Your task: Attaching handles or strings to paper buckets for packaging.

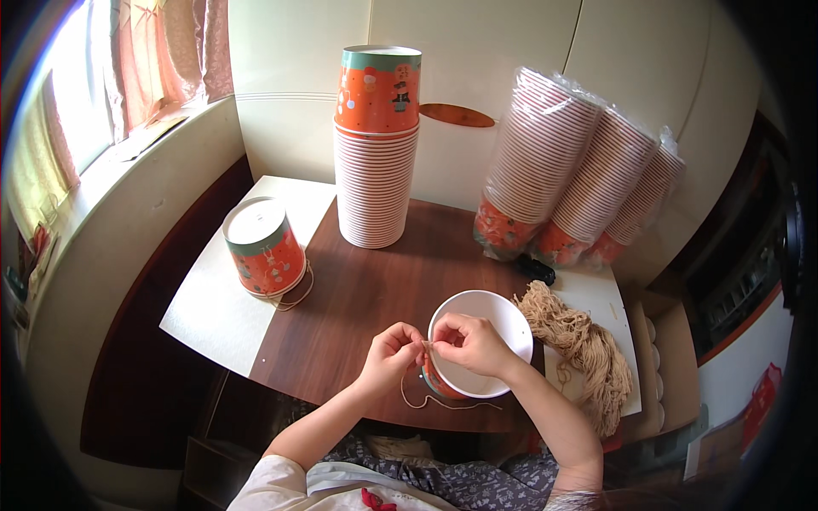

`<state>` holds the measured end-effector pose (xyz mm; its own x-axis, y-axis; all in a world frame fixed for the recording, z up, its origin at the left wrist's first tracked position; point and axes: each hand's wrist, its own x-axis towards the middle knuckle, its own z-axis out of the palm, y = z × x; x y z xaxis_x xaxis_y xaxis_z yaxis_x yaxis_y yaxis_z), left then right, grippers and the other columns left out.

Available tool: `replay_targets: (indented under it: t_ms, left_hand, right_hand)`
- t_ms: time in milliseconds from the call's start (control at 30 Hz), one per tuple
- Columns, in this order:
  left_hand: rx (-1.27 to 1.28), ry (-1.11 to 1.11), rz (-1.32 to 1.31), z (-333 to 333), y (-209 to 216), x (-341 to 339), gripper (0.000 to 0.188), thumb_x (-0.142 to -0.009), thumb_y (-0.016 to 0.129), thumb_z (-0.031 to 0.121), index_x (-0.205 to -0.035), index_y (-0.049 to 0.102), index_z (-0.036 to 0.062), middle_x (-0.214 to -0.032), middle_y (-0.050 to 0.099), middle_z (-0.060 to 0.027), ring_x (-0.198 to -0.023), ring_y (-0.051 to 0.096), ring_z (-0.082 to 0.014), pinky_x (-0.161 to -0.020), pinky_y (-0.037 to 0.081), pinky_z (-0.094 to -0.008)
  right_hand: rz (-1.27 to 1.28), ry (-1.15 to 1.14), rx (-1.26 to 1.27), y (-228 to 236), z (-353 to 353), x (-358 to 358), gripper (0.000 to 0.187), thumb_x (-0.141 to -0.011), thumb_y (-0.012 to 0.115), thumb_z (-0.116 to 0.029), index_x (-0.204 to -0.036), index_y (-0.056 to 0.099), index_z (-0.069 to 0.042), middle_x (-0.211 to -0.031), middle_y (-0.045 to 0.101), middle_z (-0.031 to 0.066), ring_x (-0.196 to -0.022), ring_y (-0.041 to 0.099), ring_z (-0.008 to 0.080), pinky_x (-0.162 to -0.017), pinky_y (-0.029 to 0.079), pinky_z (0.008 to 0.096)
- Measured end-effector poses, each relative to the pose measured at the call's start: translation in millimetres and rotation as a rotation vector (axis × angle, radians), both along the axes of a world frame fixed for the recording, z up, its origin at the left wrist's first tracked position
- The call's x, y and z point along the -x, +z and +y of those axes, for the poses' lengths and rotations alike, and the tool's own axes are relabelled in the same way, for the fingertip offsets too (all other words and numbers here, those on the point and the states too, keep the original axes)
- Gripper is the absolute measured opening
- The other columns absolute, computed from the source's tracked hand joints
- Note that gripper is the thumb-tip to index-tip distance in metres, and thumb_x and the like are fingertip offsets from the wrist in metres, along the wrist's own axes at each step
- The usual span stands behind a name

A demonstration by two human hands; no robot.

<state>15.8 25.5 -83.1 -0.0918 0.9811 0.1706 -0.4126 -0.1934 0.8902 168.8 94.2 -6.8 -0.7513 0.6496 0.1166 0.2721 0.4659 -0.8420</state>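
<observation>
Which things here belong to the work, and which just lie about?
In the work, seemingly:
thin cord, pinched by left hand and right hand
open tub
tan cord bundle
corded tub
tall tub stack
wrapped tub stacks

Apparently just lying about:
black object
flat item on sill
red item

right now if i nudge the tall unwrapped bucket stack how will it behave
The bucket stack probably tips easily, being so tall for its footprint. It may separate if it topples, since its buckets look merely nested.
</observation>
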Motion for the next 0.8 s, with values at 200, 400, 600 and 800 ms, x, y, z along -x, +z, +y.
replay_targets:
  t_ms: [200, 400, 600, 800]
  left_hand:
    - [0.173, -0.079, -0.235, -1, 1, -2, 0.003, -0.087, 0.048, 0.006, -0.084, 0.049, 0.005, -0.071, 0.055, -0.0011, -0.062, 0.051, -0.0063, -0.052, 0.039, -0.017]
    - [0.106, -0.077, -0.19, -1, 0, -2, 0.003, -0.087, 0.049, 0.006, -0.084, 0.05, 0.0051, -0.072, 0.053, 0.0, -0.062, 0.048, -0.0049, -0.053, 0.038, -0.0164]
    - [0.058, -0.081, -0.141, -1, -1, -3, 0.003, -0.086, 0.05, 0.003, -0.085, 0.05, 0.0052, -0.078, 0.053, 0.0001, -0.066, 0.047, -0.0043, -0.055, 0.039, -0.0166]
    - [0.088, -0.102, -0.239, -1, 0, -3, 0.002, -0.087, 0.049, 0.003, -0.086, 0.05, 0.0043, -0.078, 0.055, -0.0016, -0.066, 0.051, -0.0055, -0.055, 0.041, -0.018]
  right_hand:
    - [-0.008, -0.012, 0.015, -2, -1, 1, 0.005, -0.077, 0.061, -0.006, -0.079, 0.057, -0.003, -0.072, 0.06, 0.0012, -0.068, 0.057, 0.0077, -0.064, 0.048, 0.0236]
    - [-0.025, -0.042, -0.081, 1, -8, 3, 0.012, -0.075, 0.065, -0.011, -0.081, 0.058, -0.003, -0.072, 0.061, 0.0036, -0.068, 0.059, 0.0109, -0.063, 0.049, 0.026]
    - [-0.034, -0.088, -0.231, -9, -11, 7, 0.014, -0.069, 0.065, -0.014, -0.075, 0.058, -0.003, -0.069, 0.06, 0.0087, -0.062, 0.061, 0.0207, -0.059, 0.049, 0.032]
    - [0.006, -0.11, -0.121, -6, -14, 9, 0.011, -0.069, 0.064, -0.01, -0.074, 0.058, -0.003, -0.069, 0.061, 0.0085, -0.063, 0.061, 0.0196, -0.059, 0.049, 0.0311]
